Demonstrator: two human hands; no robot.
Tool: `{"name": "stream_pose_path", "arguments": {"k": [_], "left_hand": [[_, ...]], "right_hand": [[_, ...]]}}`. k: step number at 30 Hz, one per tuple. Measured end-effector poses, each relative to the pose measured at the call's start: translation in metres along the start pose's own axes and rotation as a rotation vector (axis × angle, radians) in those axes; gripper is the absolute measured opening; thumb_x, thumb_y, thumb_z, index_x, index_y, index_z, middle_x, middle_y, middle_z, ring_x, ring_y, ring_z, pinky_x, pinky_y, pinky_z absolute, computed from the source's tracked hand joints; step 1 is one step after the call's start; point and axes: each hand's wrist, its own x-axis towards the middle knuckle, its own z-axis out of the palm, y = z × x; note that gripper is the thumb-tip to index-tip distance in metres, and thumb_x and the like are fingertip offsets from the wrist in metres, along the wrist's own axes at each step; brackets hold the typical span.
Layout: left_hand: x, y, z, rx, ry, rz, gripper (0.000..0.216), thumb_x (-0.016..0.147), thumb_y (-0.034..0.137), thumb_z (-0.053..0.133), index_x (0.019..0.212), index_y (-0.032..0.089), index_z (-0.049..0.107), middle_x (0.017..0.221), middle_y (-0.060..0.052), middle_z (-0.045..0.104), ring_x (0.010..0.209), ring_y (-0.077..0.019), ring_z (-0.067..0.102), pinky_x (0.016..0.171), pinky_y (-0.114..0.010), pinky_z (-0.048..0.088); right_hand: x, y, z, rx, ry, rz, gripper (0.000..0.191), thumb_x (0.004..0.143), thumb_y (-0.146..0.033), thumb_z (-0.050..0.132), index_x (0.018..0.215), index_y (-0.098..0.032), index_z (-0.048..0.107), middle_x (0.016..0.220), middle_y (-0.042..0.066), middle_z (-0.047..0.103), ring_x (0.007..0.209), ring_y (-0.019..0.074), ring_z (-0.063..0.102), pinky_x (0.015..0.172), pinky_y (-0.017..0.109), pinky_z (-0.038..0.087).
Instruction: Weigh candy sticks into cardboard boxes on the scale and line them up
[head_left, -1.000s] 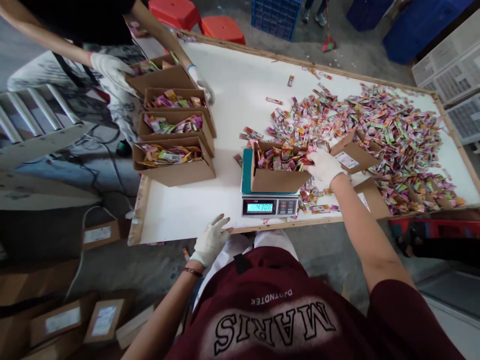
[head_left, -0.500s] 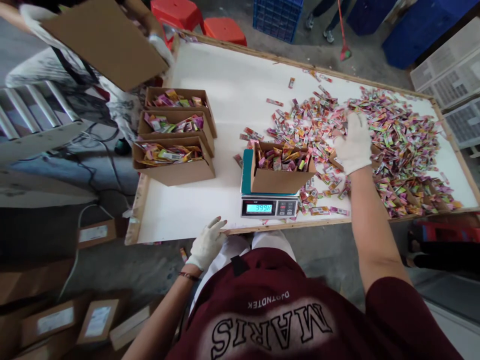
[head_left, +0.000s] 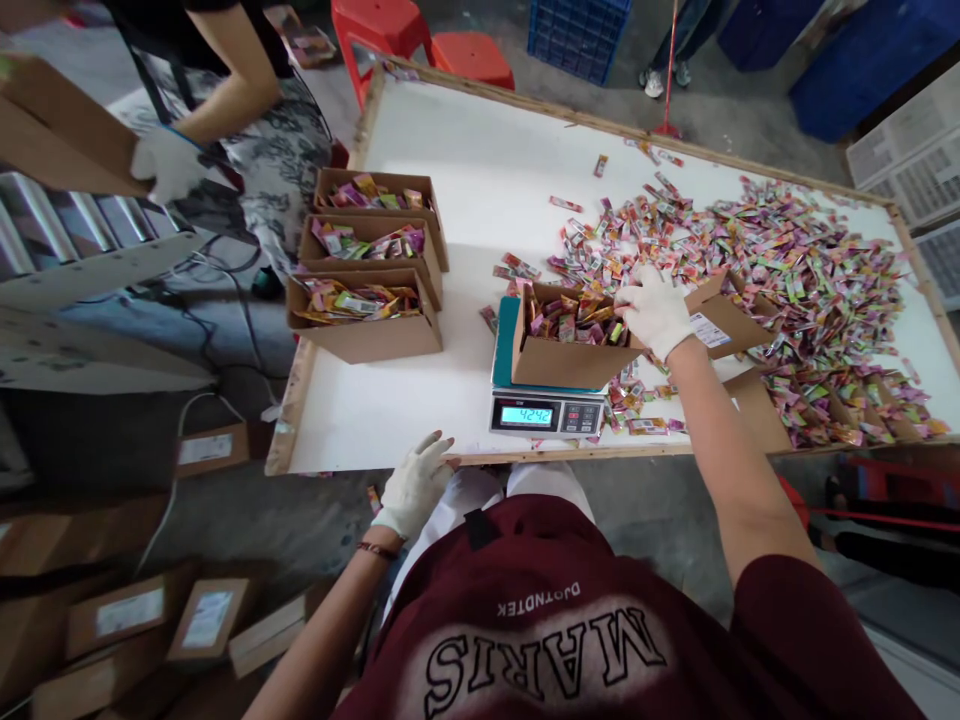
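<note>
A small cardboard box point(head_left: 574, 361) full of colourful packets point(head_left: 568, 318) stands on a digital scale point(head_left: 547, 413) whose display seems to read 4242. My right hand point(head_left: 657, 314), in a white glove, is at the box's right end. Its fingers are bent down over the packets by the rim, and whatever they hold is hidden. My left hand point(head_left: 415, 487), also gloved, hangs at the table's near edge with fingers extended and nothing in it. Loose packets point(head_left: 810, 260) spread in a heap over the right side of the table.
Three filled boxes point(head_left: 367, 330) line the table's left end. Open cartons point(head_left: 731, 320) stand by the heap. At the left a co-worker's gloved hand point(head_left: 169, 165) holds a carton point(head_left: 67, 130). Red stools point(head_left: 472, 60) are behind the table point(head_left: 360, 420); boxes point(head_left: 206, 615) lie on the floor.
My right hand has moved left from the heap to the box on the scale, and the displayed number has changed. The co-worker has carried a carton to the left. My left hand stays put.
</note>
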Motion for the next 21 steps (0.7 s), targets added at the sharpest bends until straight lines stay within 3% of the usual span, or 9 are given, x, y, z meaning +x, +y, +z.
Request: {"name": "stream_pose_path", "arguments": {"k": [3, 6, 9, 15, 18, 21], "left_hand": [[0.005, 0.003, 0.003, 0.000, -0.003, 0.031, 0.038, 0.089, 0.032, 0.048, 0.122, 0.020, 0.061, 0.142, -0.009, 0.052, 0.120, -0.0270, 0.057, 0.101, -0.039, 0.049], [0.012, 0.009, 0.003, -0.006, -0.003, 0.090, 0.038, 0.089, 0.032, 0.048, 0.122, 0.018, 0.062, 0.141, -0.011, 0.053, 0.121, -0.0270, 0.057, 0.105, -0.039, 0.046], [0.015, 0.013, 0.001, -0.011, -0.001, 0.111, 0.038, 0.090, 0.033, 0.048, 0.121, 0.017, 0.062, 0.140, -0.011, 0.053, 0.121, -0.0263, 0.057, 0.107, -0.039, 0.045], [0.013, 0.011, 0.000, -0.028, 0.000, 0.149, 0.040, 0.090, 0.036, 0.046, 0.123, 0.016, 0.060, 0.140, -0.015, 0.052, 0.124, -0.0280, 0.054, 0.106, -0.044, 0.045], [0.013, 0.008, 0.002, -0.029, 0.001, 0.162, 0.038, 0.089, 0.033, 0.047, 0.119, 0.015, 0.062, 0.137, -0.015, 0.054, 0.126, -0.0286, 0.052, 0.106, -0.043, 0.045], [0.013, 0.006, 0.001, -0.023, 0.016, 0.126, 0.037, 0.088, 0.032, 0.048, 0.118, 0.016, 0.063, 0.138, -0.013, 0.055, 0.125, -0.0282, 0.054, 0.105, -0.042, 0.046]], "right_hand": [[0.003, -0.008, -0.001, -0.104, -0.101, 0.039, 0.016, 0.085, -0.034, 0.065, 0.095, -0.022, 0.071, 0.116, 0.012, 0.052, 0.110, 0.0310, 0.039, 0.091, 0.047, 0.034], [0.007, -0.020, 0.008, -0.159, -0.183, 0.046, 0.014, 0.084, -0.031, 0.065, 0.094, -0.024, 0.073, 0.120, 0.011, 0.051, 0.113, 0.0316, 0.040, 0.091, 0.046, 0.033], [0.008, -0.026, 0.012, -0.175, -0.149, 0.018, 0.017, 0.089, -0.028, 0.056, 0.091, -0.022, 0.072, 0.117, 0.011, 0.055, 0.114, 0.0301, 0.042, 0.094, 0.045, 0.030], [0.018, -0.037, 0.010, -0.192, -0.085, 0.071, 0.035, 0.089, -0.022, 0.051, 0.124, -0.016, 0.056, 0.100, 0.013, 0.067, 0.096, 0.0280, 0.054, 0.091, 0.043, 0.028], [0.023, -0.039, 0.008, -0.127, -0.100, 0.048, 0.024, 0.089, -0.020, 0.049, 0.107, -0.018, 0.065, 0.101, 0.011, 0.067, 0.095, 0.0281, 0.056, 0.089, 0.042, 0.031], [0.018, -0.022, -0.011, 0.021, 0.039, 0.011, 0.022, 0.089, -0.022, 0.047, 0.097, -0.018, 0.067, 0.101, 0.010, 0.067, 0.096, 0.0266, 0.057, 0.085, 0.039, 0.038]]}}
